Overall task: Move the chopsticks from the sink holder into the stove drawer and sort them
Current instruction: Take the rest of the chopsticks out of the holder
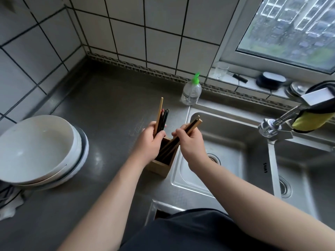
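Left hand [151,142]: clenched around a bunch of chopsticks, one pale wooden and several dark ones, their tops fanning upward above the fist.
Left bunch [161,118]: upright, tilted slightly right; whether the lower ends reach into the holder cannot be told, since the hand hides them.
Right hand [191,142]: pinching a second bunch between thumb and fingers, just right of the left hand, the two hands nearly touching.
Right bunch [188,130]: slanted, upper ends pointing up and right over the sink, lower ends down inside the holder.
Holder [160,164]: a square wooden box directly beneath both hands, standing on the steel counter [112,105] at the sink's left rim.
Sink [241,134]: under and to the right of the right hand, double basin.
Soap bottle [192,91]: beyond the hands, green pump top.
Stacked bowls [39,151]: well left of the left hand.
Faucet [277,124]: far right of the right hand, a yellow cloth draped beside it.
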{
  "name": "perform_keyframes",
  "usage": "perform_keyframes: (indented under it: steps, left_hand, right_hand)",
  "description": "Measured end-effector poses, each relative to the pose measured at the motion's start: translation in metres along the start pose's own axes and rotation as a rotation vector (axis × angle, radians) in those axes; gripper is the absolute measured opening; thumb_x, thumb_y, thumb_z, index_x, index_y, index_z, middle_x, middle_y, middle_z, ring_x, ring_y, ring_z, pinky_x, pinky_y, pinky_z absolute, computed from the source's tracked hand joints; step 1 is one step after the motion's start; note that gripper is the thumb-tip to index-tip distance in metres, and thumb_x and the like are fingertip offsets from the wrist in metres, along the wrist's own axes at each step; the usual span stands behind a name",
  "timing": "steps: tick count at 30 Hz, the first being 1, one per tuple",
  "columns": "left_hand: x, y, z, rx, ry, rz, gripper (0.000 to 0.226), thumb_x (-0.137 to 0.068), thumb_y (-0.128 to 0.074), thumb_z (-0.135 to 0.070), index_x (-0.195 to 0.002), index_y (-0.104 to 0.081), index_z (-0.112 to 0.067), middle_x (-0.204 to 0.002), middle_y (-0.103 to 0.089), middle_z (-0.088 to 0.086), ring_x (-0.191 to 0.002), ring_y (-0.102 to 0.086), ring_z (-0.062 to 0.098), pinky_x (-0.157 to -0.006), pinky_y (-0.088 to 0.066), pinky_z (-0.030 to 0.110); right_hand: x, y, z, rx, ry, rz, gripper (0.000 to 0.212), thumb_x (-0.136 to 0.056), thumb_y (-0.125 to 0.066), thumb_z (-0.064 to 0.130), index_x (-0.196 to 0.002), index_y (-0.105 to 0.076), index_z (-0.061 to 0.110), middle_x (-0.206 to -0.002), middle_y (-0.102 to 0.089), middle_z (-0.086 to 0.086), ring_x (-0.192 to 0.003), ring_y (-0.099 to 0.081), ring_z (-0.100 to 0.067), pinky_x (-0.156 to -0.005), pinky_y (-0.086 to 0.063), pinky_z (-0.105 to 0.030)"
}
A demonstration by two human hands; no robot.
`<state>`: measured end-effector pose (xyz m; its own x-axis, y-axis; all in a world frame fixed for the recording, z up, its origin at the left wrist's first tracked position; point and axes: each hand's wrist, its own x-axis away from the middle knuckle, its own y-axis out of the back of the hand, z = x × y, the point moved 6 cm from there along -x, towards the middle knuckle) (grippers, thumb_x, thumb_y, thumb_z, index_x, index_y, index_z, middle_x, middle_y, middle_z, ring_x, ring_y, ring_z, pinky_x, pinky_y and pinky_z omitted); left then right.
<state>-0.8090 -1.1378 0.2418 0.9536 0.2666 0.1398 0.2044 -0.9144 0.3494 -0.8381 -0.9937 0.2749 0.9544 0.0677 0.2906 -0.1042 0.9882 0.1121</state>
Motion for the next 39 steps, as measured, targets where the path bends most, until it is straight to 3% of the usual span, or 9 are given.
perform_keyframes:
  steps: [3,6,10,12,16,23,26,34,39]
  left_hand:
    - [0.000,0.001,-0.003,0.000,0.032,0.002,0.009,-0.100,-0.052,-0.029,-0.099,-0.061,-0.029,-0.094,-0.064,-0.006,-0.091,-0.061,0.008,-0.079,-0.045,0.027]
    - [0.000,0.004,-0.009,0.030,0.039,-0.038,0.013,-0.102,-0.047,-0.030,-0.096,-0.059,-0.026,-0.092,-0.068,-0.011,-0.093,-0.063,0.009,-0.081,-0.044,0.025]
    - [0.003,0.007,-0.014,0.064,0.012,-0.128,0.019,-0.104,-0.044,-0.029,-0.097,-0.062,-0.027,-0.094,-0.071,-0.014,-0.085,-0.062,-0.007,-0.069,-0.038,0.002]
    - [0.006,0.010,-0.020,0.096,-0.016,-0.175,0.019,-0.103,-0.045,-0.026,-0.102,-0.064,-0.021,-0.095,-0.072,-0.013,-0.087,-0.062,-0.013,-0.071,-0.038,-0.003]
    - [0.009,0.019,-0.032,0.210,-0.071,-0.236,0.020,-0.102,-0.048,-0.019,-0.109,-0.064,-0.009,-0.096,-0.074,-0.006,-0.093,-0.069,0.000,-0.082,-0.047,0.007]
    - [0.014,0.030,-0.060,0.263,-0.164,-0.248,0.021,-0.104,-0.043,-0.013,-0.110,-0.063,-0.008,-0.100,-0.074,0.001,-0.096,-0.071,0.010,-0.092,-0.056,0.033]
    - [0.017,0.037,-0.081,0.271,-0.225,-0.246,0.019,-0.104,-0.043,-0.014,-0.108,-0.062,-0.016,-0.102,-0.073,-0.001,-0.098,-0.071,0.010,-0.094,-0.055,0.035]
    - [0.034,0.045,-0.139,0.301,-0.407,-0.268,0.022,-0.104,-0.042,-0.010,-0.117,-0.058,-0.003,-0.107,-0.071,0.005,-0.101,-0.070,0.012,-0.092,-0.054,0.028]
    - [0.056,0.020,-0.166,0.316,-0.494,-0.230,0.023,-0.104,-0.042,-0.008,-0.117,-0.059,0.002,-0.109,-0.071,0.009,-0.104,-0.069,0.017,-0.095,-0.053,0.033]
  right_hand:
    - [0.001,-0.004,0.002,-0.048,0.039,-0.020,0.018,-0.097,-0.051,0.015,-0.082,-0.061,0.011,-0.078,-0.069,-0.003,-0.079,-0.067,-0.015,-0.083,-0.052,-0.030]
    - [0.003,-0.005,0.003,-0.134,0.058,-0.033,0.023,-0.099,-0.048,0.015,-0.081,-0.062,0.011,-0.081,-0.072,-0.003,-0.083,-0.071,-0.017,-0.089,-0.054,-0.035]
    - [0.006,0.001,0.011,-0.218,0.052,-0.096,0.021,-0.098,-0.048,0.014,-0.089,-0.064,0.003,-0.089,-0.074,-0.011,-0.089,-0.072,-0.020,-0.091,-0.055,-0.036]
    - [0.006,0.004,0.018,-0.265,0.052,-0.131,0.022,-0.098,-0.049,0.012,-0.094,-0.064,-0.003,-0.091,-0.074,-0.013,-0.090,-0.072,-0.022,-0.091,-0.056,-0.034]
    - [0.004,0.009,0.032,-0.342,0.083,-0.167,0.020,-0.096,-0.050,0.010,-0.094,-0.065,-0.003,-0.085,-0.074,-0.011,-0.089,-0.071,-0.024,-0.090,-0.056,-0.034]
    - [0.011,0.034,0.056,-0.421,0.165,-0.200,0.024,-0.098,-0.048,0.010,-0.102,-0.064,-0.008,-0.093,-0.074,-0.018,-0.092,-0.072,-0.028,-0.094,-0.055,-0.042]
    - [0.020,0.051,0.074,-0.462,0.220,-0.209,0.023,-0.099,-0.048,0.011,-0.102,-0.062,-0.007,-0.095,-0.073,-0.020,-0.093,-0.072,-0.029,-0.094,-0.054,-0.045]
    - [0.052,0.097,0.116,-0.588,0.447,-0.221,0.021,-0.101,-0.044,0.013,-0.094,-0.062,0.004,-0.095,-0.072,-0.018,-0.098,-0.070,-0.035,-0.095,-0.053,-0.048]
    - [0.086,0.144,0.121,-0.596,0.567,-0.282,0.021,-0.101,-0.043,0.013,-0.095,-0.062,0.007,-0.097,-0.071,-0.020,-0.100,-0.068,-0.038,-0.095,-0.052,-0.047]
